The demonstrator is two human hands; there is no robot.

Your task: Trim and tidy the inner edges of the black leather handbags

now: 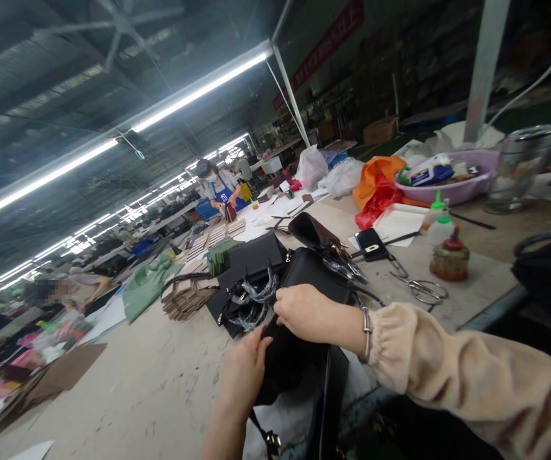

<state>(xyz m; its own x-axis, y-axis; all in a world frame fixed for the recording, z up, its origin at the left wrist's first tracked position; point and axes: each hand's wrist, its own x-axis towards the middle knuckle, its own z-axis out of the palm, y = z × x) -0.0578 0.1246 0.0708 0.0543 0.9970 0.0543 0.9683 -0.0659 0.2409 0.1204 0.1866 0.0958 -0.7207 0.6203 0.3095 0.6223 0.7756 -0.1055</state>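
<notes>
A black bag point(287, 367) lies at the table's near edge, its strap hanging down over the edge. My right hand point(304, 313), below a bracelet and a beige sleeve, pinches the bag's upper edge. My left hand point(245, 364) grips the same bag's left side, thumb and fingers pressed together. Just beyond stand more black bags point(256, 255), their handles wrapped in clear plastic. Whatever small part lies between my fingertips is hidden.
On the right are scissors point(421, 291), a brown bottle point(450, 259), a phone point(371, 245), a purple basin point(471, 185) and a glass jar point(519, 172). Brown stacked pieces point(189, 297) and green cloth point(148, 284) lie left. A person in a blue apron point(225, 193) stands farther back.
</notes>
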